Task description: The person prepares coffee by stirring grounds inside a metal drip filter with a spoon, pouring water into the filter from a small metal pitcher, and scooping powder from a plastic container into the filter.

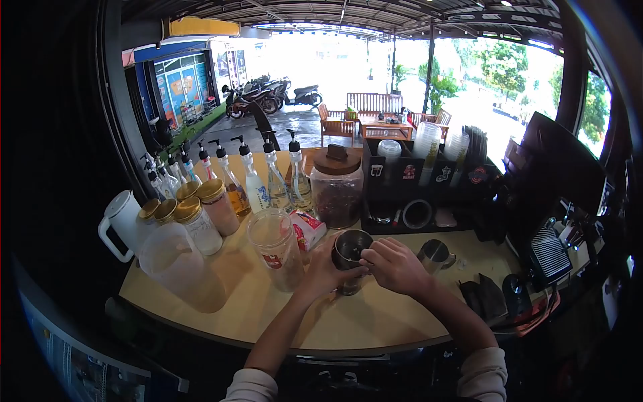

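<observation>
My left hand (pixel 323 273) is wrapped around a metal cup (pixel 352 245) that stands upright near the middle of the counter. At the cup's right rim, my right hand (pixel 396 265) is closed in a pinch with the fingertips at the opening; what it holds is hidden. Close to my left forearm stands a tall clear plastic shaker cup (pixel 274 248) with a red logo. Behind the metal cup lies a white and red packet (pixel 308 230). A second metal cup with a handle (pixel 435 254) sits to the right of my right hand.
Several pump bottles (pixel 244 174) and gold-lidded jars (pixel 197 224) line the left, with a white jug (pixel 122 224) and a translucent pitcher (pixel 175 258). A wooden-lidded jar (pixel 337 194), black cup organizer (pixel 402 181) and monitor (pixel 559 161) stand behind. Dark cloths (pixel 483 298) lie right.
</observation>
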The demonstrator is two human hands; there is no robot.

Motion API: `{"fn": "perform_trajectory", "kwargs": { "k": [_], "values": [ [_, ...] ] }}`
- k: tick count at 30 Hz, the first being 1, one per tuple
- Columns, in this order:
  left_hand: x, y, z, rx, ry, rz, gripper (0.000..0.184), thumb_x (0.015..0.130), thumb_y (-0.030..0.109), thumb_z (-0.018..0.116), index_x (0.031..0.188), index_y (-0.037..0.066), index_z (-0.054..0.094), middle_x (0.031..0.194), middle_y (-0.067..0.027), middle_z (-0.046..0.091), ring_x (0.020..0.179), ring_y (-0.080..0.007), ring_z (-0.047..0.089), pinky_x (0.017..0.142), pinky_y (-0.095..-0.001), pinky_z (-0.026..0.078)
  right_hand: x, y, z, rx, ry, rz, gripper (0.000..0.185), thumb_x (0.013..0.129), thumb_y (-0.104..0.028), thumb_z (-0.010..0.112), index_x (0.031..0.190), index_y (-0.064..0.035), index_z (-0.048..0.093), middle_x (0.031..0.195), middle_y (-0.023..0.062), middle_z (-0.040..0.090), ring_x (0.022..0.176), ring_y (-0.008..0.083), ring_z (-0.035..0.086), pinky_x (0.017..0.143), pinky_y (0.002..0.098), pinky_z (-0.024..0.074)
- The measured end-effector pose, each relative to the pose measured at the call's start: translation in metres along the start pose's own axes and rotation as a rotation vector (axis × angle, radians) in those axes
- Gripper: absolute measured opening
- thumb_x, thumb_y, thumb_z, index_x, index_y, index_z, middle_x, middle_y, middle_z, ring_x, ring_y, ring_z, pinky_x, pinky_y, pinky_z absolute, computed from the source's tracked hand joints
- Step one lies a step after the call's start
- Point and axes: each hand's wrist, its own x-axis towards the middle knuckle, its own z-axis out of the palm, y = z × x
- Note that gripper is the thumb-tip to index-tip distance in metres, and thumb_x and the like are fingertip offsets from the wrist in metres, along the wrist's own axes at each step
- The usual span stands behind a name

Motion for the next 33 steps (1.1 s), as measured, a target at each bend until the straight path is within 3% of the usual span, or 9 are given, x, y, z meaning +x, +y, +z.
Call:
{"fn": "perform_trajectory", "kwargs": {
  "k": [6,8,11,17,21,26,29,31,33],
  "values": [
    [0.001,-0.007,0.003,-0.027,0.015,-0.037,0.081,0.058,0.032,0.088,0.123,0.003,0.050,0.107,-0.0154,0.064,0.103,-0.0268,0.063,0.090,-0.0381,0.048,-0.005,0.004,0.004,0.130,0.058,0.144,0.020,0.079,0.001,0.066,0.098,-0.0016,0.059,0.081,0.0090,0.058,0.073,0.0259,0.061,0.064,0.0356,0.0499],
    [0.002,-0.015,0.004,-0.130,-0.010,0.016,0.080,0.059,0.029,0.087,0.125,0.004,0.049,0.108,-0.0140,0.064,0.103,-0.0259,0.063,0.090,-0.0375,0.048,-0.004,0.002,-0.001,0.369,0.047,0.271,0.017,0.081,0.002,0.064,0.098,-0.0025,0.062,0.083,0.0094,0.061,0.071,0.0238,0.063,0.061,0.0329,0.0506],
    [0.006,-0.014,0.004,-0.067,0.008,0.069,0.080,0.059,0.024,0.086,0.126,0.005,0.048,0.111,-0.0129,0.063,0.104,-0.0250,0.062,0.092,-0.0373,0.048,-0.005,0.009,-0.005,0.225,0.041,0.258,0.017,0.082,-0.004,0.066,0.099,-0.0041,0.063,0.082,0.0088,0.060,0.072,0.0263,0.063,0.063,0.0355,0.0516],
    [0.012,-0.020,-0.002,-0.183,0.029,0.060,0.080,0.056,0.020,0.084,0.126,0.007,0.049,0.120,-0.0109,0.057,0.114,-0.0250,0.056,0.097,-0.0365,0.044,-0.006,0.001,-0.009,0.392,0.011,0.281,0.019,0.082,-0.001,0.066,0.100,-0.0041,0.066,0.087,0.0093,0.064,0.077,0.0244,0.066,0.067,0.0335,0.0531],
    [0.014,-0.015,-0.007,-0.068,0.027,0.173,0.080,0.054,0.018,0.083,0.125,0.008,0.049,0.124,-0.0105,0.054,0.119,-0.0257,0.052,0.100,-0.0360,0.041,-0.001,0.008,-0.010,0.372,0.154,0.353,0.016,0.083,0.000,0.064,0.099,-0.0034,0.066,0.088,0.0106,0.065,0.076,0.0223,0.066,0.064,0.0313,0.0522],
    [0.019,-0.010,-0.013,0.059,-0.034,0.227,0.083,0.054,0.023,0.082,0.128,0.014,0.046,0.127,-0.0063,0.053,0.124,-0.0267,0.048,0.110,-0.0525,0.023,0.000,0.001,-0.017,0.516,0.011,0.434,0.012,0.086,-0.002,0.062,0.097,0.0009,0.060,0.090,0.0117,0.064,0.081,0.0198,0.065,0.071,0.0288,0.0498],
    [0.021,-0.007,-0.017,0.079,-0.076,0.224,0.084,0.056,0.025,0.082,0.131,0.018,0.044,0.128,-0.0035,0.053,0.126,-0.0262,0.047,0.111,-0.0577,0.012,-0.003,0.010,-0.012,0.564,0.158,0.490,0.011,0.088,-0.003,0.059,0.097,0.0016,0.057,0.089,0.0116,0.063,0.081,0.0192,0.064,0.074,0.0286,0.0485],
    [0.021,-0.003,-0.019,0.103,-0.077,0.233,0.084,0.057,0.025,0.082,0.131,0.018,0.043,0.128,-0.0028,0.053,0.125,-0.0257,0.047,0.112,-0.0571,0.012,-0.001,0.011,-0.012,0.756,0.109,0.558,0.011,0.090,-0.003,0.056,0.100,0.0010,0.057,0.087,0.0116,0.062,0.081,0.0189,0.064,0.074,0.0288,0.0484],
    [0.023,-0.002,-0.021,0.127,-0.082,0.243,0.084,0.057,0.025,0.082,0.132,0.019,0.043,0.129,-0.0020,0.053,0.125,-0.0253,0.047,0.112,-0.0564,0.012,0.000,0.013,-0.017,0.710,0.025,0.539,0.011,0.091,-0.003,0.055,0.100,0.0012,0.057,0.088,0.0118,0.063,0.082,0.0188,0.064,0.074,0.0291,0.0484]
  ]
}}
